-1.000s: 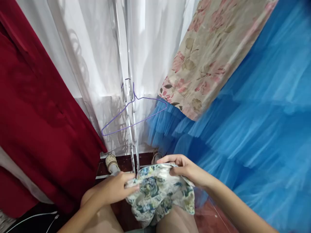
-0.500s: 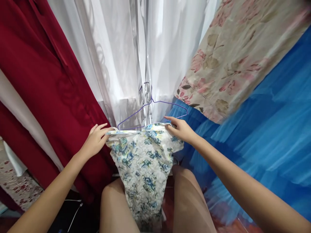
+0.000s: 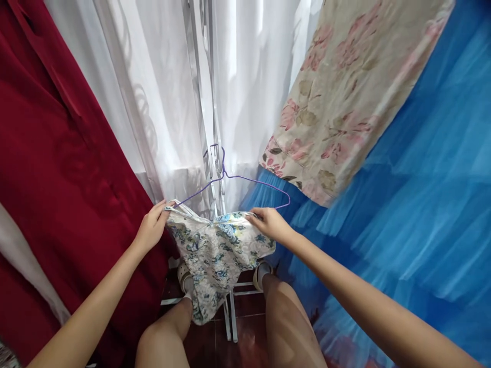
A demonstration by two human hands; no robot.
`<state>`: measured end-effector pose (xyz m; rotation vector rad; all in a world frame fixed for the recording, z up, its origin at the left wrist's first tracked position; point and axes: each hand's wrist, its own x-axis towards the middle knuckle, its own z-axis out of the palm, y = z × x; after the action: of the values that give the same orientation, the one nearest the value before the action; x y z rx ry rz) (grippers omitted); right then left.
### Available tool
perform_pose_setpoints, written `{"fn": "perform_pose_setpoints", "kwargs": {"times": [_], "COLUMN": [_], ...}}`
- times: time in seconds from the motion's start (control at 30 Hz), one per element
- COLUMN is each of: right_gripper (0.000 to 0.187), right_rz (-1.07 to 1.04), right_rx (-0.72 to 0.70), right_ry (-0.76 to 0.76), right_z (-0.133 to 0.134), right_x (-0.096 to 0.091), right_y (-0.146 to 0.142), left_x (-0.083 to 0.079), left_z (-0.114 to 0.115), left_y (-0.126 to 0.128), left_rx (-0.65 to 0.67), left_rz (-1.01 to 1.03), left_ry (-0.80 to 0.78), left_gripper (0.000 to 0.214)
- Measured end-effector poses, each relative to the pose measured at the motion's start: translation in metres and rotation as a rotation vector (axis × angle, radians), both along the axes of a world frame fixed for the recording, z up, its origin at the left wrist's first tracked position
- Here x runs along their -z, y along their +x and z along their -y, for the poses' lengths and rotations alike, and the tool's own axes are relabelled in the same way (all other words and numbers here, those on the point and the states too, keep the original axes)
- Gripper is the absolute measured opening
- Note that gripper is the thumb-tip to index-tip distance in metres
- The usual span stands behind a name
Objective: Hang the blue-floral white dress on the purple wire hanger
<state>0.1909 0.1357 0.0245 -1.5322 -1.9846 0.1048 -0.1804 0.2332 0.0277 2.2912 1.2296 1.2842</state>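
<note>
A white floral top with blue and green flowers hangs stretched between my two hands. My left hand pinches its left upper edge, where the white trim shows. On the other side my right hand grips the neckline near the right shoulder, thumb and fingers closed on the cloth. A purple wire hanger hangs just behind the top, its hook at a white metal stand. The hanger's left end passes behind or into the top's left side; I cannot tell which. Its right end shows beyond my right hand.
Red cloth hangs on the left, white curtains behind. A beige floral cloth and blue layered tulle hang at the right. The white metal stand has feet on the dark red tiled floor, between my legs.
The top's lower part has swung up and away from my lap, baring the floor and stand feet. My left fingers have closed on the edge. The camera view has shifted.
</note>
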Motion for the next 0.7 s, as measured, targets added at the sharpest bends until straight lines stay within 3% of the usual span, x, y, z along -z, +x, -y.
{"fn": "perform_pose_setpoints", "kwargs": {"times": [0.1, 0.23, 0.27, 0.4, 0.47, 0.57, 0.7], "right_gripper": [0.035, 0.026, 0.032, 0.090, 0.104, 0.094, 0.065], "right_rz": [-0.023, -0.133, -0.166, -0.325, -0.387, -0.356, -0.295], "right_rx": [-0.055, -0.122, -0.111, -0.067, -0.007, 0.157, 0.219], "right_ry": [-0.038, -0.050, -0.033, 0.049, 0.048, -0.093, -0.255], "right_z": [0.002, 0.016, 0.022, 0.035, 0.030, 0.012, -0.002], "right_x": [0.002, 0.001, 0.001, -0.003, -0.012, -0.031, -0.044], "right_y": [-0.008, -0.005, 0.000, 0.029, 0.045, 0.065, 0.074], "left_x": [-0.025, -0.052, -0.054, -0.047, -0.040, -0.030, -0.022], "left_z": [0.012, 0.017, 0.018, 0.024, 0.027, 0.026, 0.020], "left_y": [0.004, 0.008, 0.010, 0.017, 0.022, 0.031, 0.039], "left_rx": [0.054, 0.225, 0.256, 0.304, 0.323, 0.304, 0.260], "left_rz": [0.066, 0.194, 0.235, 0.420, 0.484, 0.556, 0.641], "left_ry": [-0.072, -0.394, -0.474, -0.650, -0.690, -0.682, -0.698], "left_gripper": [0.038, 0.032, 0.031, 0.026, 0.025, 0.025, 0.027]}}
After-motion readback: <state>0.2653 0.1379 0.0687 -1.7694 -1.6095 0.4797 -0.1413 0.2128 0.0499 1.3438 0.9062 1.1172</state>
